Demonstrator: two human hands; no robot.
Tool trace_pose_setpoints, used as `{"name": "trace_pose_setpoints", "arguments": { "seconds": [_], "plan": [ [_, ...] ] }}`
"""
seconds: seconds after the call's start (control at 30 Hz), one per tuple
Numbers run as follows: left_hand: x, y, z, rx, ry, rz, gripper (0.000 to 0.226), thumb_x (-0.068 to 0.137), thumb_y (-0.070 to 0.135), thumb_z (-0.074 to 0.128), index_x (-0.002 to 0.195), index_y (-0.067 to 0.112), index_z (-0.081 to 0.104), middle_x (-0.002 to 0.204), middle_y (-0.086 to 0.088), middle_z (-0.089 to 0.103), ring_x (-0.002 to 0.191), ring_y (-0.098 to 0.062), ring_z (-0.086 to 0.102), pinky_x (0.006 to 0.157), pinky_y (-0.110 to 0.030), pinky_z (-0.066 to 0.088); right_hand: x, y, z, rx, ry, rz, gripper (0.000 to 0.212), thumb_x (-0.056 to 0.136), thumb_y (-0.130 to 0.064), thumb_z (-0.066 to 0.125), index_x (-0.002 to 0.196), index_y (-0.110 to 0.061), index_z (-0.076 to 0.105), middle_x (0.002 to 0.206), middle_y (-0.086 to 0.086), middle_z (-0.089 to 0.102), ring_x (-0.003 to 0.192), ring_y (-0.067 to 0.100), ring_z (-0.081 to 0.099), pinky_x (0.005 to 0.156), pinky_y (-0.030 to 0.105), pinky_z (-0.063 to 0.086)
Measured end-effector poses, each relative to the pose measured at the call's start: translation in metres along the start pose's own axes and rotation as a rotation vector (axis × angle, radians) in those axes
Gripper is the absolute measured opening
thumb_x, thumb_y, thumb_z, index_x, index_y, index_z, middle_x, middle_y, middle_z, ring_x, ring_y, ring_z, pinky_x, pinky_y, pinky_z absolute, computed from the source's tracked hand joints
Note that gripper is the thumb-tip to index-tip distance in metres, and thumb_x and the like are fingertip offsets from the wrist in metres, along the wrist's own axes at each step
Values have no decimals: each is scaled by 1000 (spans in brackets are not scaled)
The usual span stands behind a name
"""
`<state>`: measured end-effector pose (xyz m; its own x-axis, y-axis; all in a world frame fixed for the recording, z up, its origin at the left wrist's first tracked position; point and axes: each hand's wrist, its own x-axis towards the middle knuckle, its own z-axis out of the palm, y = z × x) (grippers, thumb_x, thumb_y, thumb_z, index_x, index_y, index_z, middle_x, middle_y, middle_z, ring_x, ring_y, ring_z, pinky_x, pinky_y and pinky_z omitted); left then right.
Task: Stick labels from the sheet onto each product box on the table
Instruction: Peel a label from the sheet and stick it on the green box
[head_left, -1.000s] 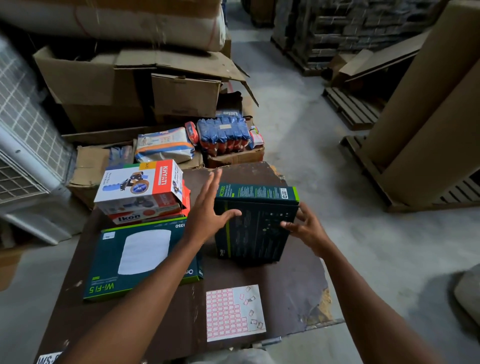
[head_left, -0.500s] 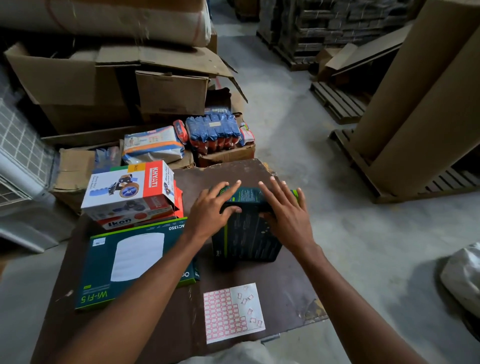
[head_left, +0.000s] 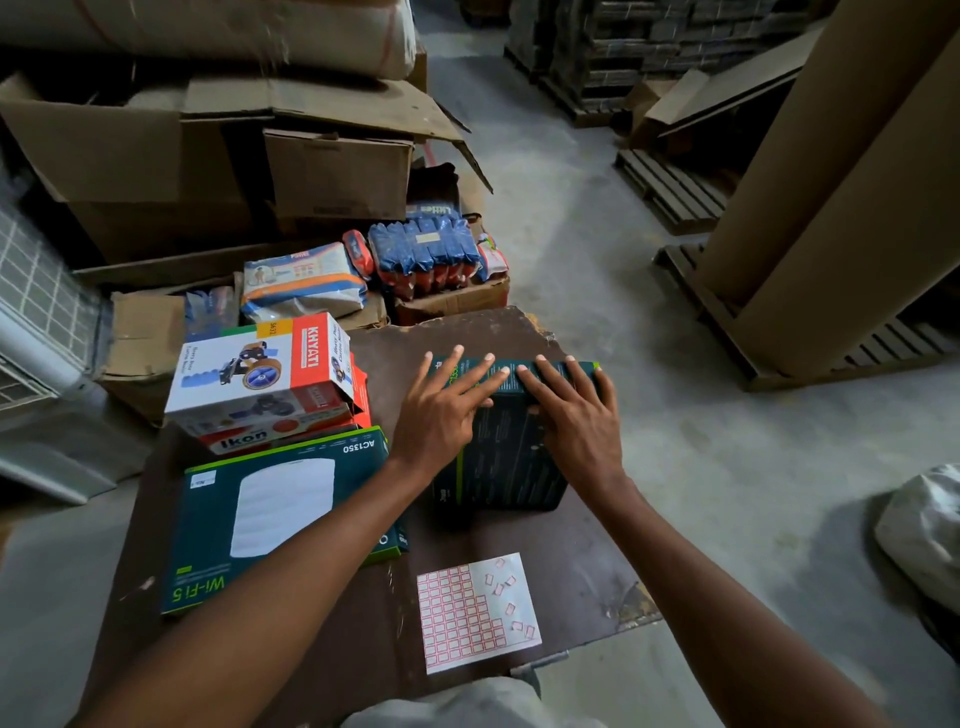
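Near edge of the counter (head_left: 322, 644): the label sheet (head_left: 475, 613) lies flat, its left part a full grid of red-bordered labels, its right part mostly bare backing with a few loose labels scattered on it. Judged from this, some labels are already used and many remain.

Left of the sheet, toward the counter's left edge: a flat Wi-Fi box (head_left: 283, 514), face up, with a small white tag at one corner; whether that is a label from the sheet cannot be told.

Middle of the counter: a dark box (head_left: 498, 462) stands upright. The left hand (head_left: 441, 415) and right hand (head_left: 576, 421) both lie on its top edge, each grip spread with straight fingers pressing down, pinching nothing. No label shows on its visible faces.

Far left corner: a white-and-red box (head_left: 260, 379) sits stacked on an orange box (head_left: 291, 436); no label can be made out on either.

Judgement: labelling is partway at most; several boxes appear unlabelled.
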<state>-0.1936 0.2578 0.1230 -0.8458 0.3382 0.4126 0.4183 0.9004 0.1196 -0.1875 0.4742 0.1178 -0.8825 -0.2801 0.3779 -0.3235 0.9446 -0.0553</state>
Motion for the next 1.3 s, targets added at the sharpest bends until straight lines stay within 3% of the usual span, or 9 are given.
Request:
{"name": "trace_pose_setpoints", "arguments": {
  "seconds": [0.27,0.37,0.5,0.63,0.73,0.83,0.97,1.1,1.3],
  "plan": [
    [-2,-4,7,70,14,104,66,101,13,57,157,36,31,158,1,44,144,-34,41,118,-50,31,-8,-5,10,1,38,6,70,99,-26,66,160,-32,33,165,2,36,154,36,29,124,58,24],
    [-4,-6,10,57,39,91,65,102,14,56,157,39,32,159,2,42,144,-35,40,119,-50,29,-16,-12,11,82,118,37,57,102,-26,61,156,-26,44,161,8,43,153,36,30,124,57,24],
    [-2,-6,11,-7,53,58,58,101,15,55,152,39,42,155,1,47,143,-36,42,118,-52,31,-62,-39,23,263,341,105,34,98,-18,65,132,-16,63,129,13,59,123,33,48,101,41,40],
    [-3,-4,11,-32,82,47,54,101,16,54,149,39,47,153,2,51,142,-35,44,117,-50,31,-116,-45,79,489,-115,328,22,91,-7,65,111,-17,67,109,3,65,94,21,57,73,40,54],
    [-6,-2,12,-46,95,36,55,100,14,55,148,38,48,152,2,51,142,-36,45,117,-51,31,-148,-40,116,463,-526,463,23,97,-10,63,116,-20,72,119,5,72,96,20,68,80,37,60],
    [-8,-1,14,-58,88,31,55,100,14,55,149,38,47,153,2,50,143,-35,43,118,-51,29,-173,-40,132,412,-749,492,29,99,-16,66,127,-19,72,123,6,73,95,19,71,75,29,59],
    [-10,0,13,-63,85,28,56,99,14,57,149,38,48,153,3,50,143,-34,43,118,-51,29,-185,-46,142,345,-843,401,30,99,-18,64,128,-19,71,123,6,71,96,20,70,75,26,57],
    [-14,2,13,-79,100,27,55,98,15,58,148,37,50,152,3,51,144,-34,43,118,-52,30,-185,-55,147,210,-822,342,23,98,-18,61,119,-17,71,117,5,71,95,23,71,76,32,59],
    [-21,4,9,-98,97,29,55,98,15,60,148,35,50,153,2,51,144,-34,42,118,-53,30,-182,-63,155,115,-780,340,25,102,-17,57,125,-11,66,116,9,70,97,24,70,77,34,58]
  ]
}}
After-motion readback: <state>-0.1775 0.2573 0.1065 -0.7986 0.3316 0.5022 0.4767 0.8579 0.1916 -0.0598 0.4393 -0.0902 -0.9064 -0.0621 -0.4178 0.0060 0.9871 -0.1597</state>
